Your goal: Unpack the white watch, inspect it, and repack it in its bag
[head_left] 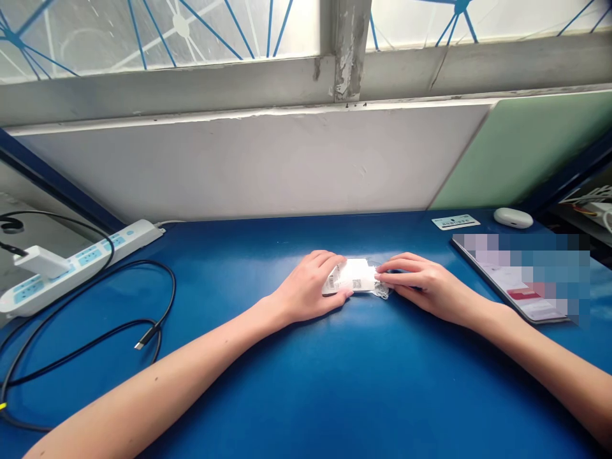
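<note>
A small flat white packet [357, 276] with a printed label, barcode and square code lies on the blue tabletop in the middle of the view. My left hand [312, 285] grips its left end, fingers over the far edge and thumb along the near edge. Crinkled clear plastic [382, 291] sticks out at the packet's right end. There my right hand [425, 282] closes its fingertips on the plastic, with the thumb partly hidden beneath the fingers.
At left lie a white power strip [88, 258] with a plugged-in charger [44, 262] and a looped black cable [157, 327]. On the right are a tablet-like slab [519, 284], partly pixelated, a card [456, 221] and a white earbud case [513, 217]. A wall panel [268, 166] stands behind.
</note>
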The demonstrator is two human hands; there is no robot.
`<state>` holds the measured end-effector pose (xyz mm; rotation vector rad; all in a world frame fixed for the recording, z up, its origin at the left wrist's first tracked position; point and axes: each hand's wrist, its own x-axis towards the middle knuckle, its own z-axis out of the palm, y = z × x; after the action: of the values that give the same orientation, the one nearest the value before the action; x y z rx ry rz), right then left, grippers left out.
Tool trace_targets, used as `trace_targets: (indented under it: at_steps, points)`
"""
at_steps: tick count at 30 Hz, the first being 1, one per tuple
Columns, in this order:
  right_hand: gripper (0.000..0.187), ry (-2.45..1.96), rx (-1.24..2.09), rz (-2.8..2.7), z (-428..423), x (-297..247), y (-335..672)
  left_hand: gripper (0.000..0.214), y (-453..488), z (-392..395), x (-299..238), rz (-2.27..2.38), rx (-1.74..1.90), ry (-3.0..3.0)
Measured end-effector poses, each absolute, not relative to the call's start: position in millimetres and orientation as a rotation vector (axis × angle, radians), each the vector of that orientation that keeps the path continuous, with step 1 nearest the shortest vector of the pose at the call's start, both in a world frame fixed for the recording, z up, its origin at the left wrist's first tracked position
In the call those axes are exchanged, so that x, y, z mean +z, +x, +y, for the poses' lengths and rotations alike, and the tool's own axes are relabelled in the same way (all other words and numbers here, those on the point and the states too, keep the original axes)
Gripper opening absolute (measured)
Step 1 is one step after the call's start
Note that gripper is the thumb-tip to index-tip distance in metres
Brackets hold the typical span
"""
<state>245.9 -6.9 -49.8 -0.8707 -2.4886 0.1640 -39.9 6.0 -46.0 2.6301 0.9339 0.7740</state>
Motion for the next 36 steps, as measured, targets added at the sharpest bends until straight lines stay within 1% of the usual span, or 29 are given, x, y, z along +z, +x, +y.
trace_targets:
  at_steps: [3,8,11,20,24,27,32,34,36]
  points:
    - [0.030,-0.867,0.155,-2.485,-7.3,-49.4,246.3,0.044,-40.0,6.5,-46.1,0.940,0.764,2.644]
    - [0.022,-0.924,0.053,-2.452,-6.6,-48.4,251.1,0.043,-40.0,6.1,-45.5,0.950,0.750,2.640]
    - [0.021,-0.949,0.055,-2.512,-9.2,-49.8,248.2,0.043,-39.9,5.9,-46.0,0.959,0.748,2.633]
    - [0.050,-1.065,0.295,-2.600,-25.1,-52.7,228.1,0.047,-41.0,5.8,-45.6,0.948,0.672,2.682]
    - [0.056,-1.080,0.318,-2.599,-24.1,-51.7,229.5,0.048,-41.3,5.9,-44.2,0.976,0.582,2.714]
    - [0.050,-1.085,0.296,-2.560,-18.4,-49.3,236.7,0.048,-41.5,6.2,-43.3,0.979,0.542,2.724]
    - [0.025,-1.196,0.118,-2.240,-8.3,-46.9,245.4,0.047,-41.0,3.6,-36.2,0.978,0.464,2.744]
    - [0.022,-1.197,0.073,-2.226,-6.6,-46.9,246.2,0.046,-39.9,0.8,-33.1,0.987,0.411,2.768]
    - [0.021,-1.132,0.104,-2.297,-7.1,-46.3,245.6,0.046,-38.7,-2.1,-32.6,0.993,0.401,2.782]
